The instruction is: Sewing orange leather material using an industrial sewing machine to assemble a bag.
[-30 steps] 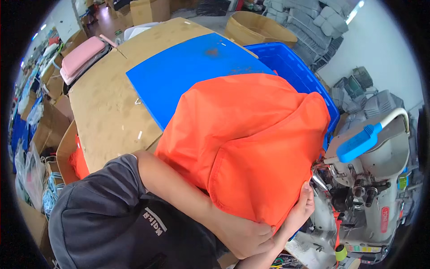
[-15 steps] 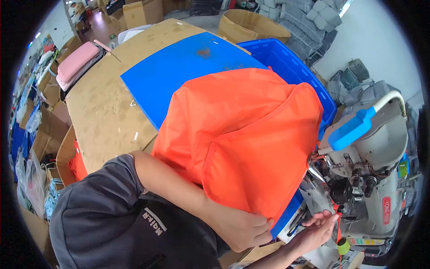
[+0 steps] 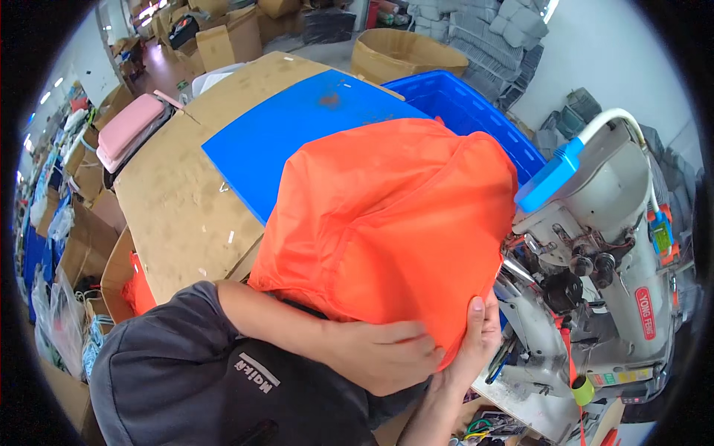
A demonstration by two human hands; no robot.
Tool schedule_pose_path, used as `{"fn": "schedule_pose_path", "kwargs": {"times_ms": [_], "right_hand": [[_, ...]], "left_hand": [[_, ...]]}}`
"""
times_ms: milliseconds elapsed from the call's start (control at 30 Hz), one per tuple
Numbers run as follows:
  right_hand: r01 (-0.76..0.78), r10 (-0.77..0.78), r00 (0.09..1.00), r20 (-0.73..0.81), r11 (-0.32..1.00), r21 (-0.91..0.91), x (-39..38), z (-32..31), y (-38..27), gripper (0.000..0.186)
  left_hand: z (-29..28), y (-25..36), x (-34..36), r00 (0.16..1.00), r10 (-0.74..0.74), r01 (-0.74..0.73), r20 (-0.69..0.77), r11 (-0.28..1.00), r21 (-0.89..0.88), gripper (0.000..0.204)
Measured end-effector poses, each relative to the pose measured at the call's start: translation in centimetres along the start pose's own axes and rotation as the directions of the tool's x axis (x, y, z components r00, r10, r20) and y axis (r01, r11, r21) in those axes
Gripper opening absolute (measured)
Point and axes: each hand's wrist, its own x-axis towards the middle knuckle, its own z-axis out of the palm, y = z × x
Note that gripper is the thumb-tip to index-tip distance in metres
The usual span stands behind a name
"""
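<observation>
A large piece of orange fabric (image 3: 401, 245), rumpled, with a curved seam, lies over the near part of the work surface. Along its lower edge my left hand (image 3: 390, 353) has curled fingers gripping the cloth. My right hand (image 3: 476, 338) is just to the right, thumb up, closed on the fabric's right edge beside the sewing machine (image 3: 610, 193). A blue lamp (image 3: 548, 175) on a white gooseneck hangs over the machine, and a red-orange strip (image 3: 569, 360) dangles from it near a green roll (image 3: 582, 389).
Cardboard (image 3: 167, 193) and a blue sheet (image 3: 253, 156) cover the table, with a blue bin (image 3: 439, 93) behind. Pink padded items (image 3: 130, 123) sit at left beside cardboard boxes and bags. Gray bundles (image 3: 506, 30) are stacked behind. Scissors and tools (image 3: 483, 427) lie below the machine.
My right hand left the fabric edge, reached toward the machine, and is now back gripping the edge. My left hand shifted slightly, still on the cloth. The view has moved a little.
</observation>
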Motion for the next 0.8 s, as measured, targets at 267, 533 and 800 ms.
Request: {"fn": "schedule_pose_path", "kwargs": {"times_ms": [267, 533, 800], "right_hand": [[-0.028, 0.028, 1.000, 0.004, 0.996, 0.090, -0.4, 0.4, -0.1, 0.033], [-0.016, 0.018, 1.000, -0.017, 0.995, 0.095, -0.2, 0.6, 0.1, 0.035], [-0.019, 0.022, 0.999, -0.023, 0.995, 0.101, 1.5, 0.2, -0.1, 0.032]], "left_hand": [[0.7, 0.7, -0.6, 0.984, -0.180, 0.176, 0.007, 0.967, 0.185, 0.039], [1.6, -0.1, -1.3, 0.996, -0.032, 0.040, -0.080, 0.994, 0.105, 0.033], [3.4, -2.6, 0.3, 0.999, 0.017, -0.016, -0.045, 0.999, 0.029, 0.043]]}}
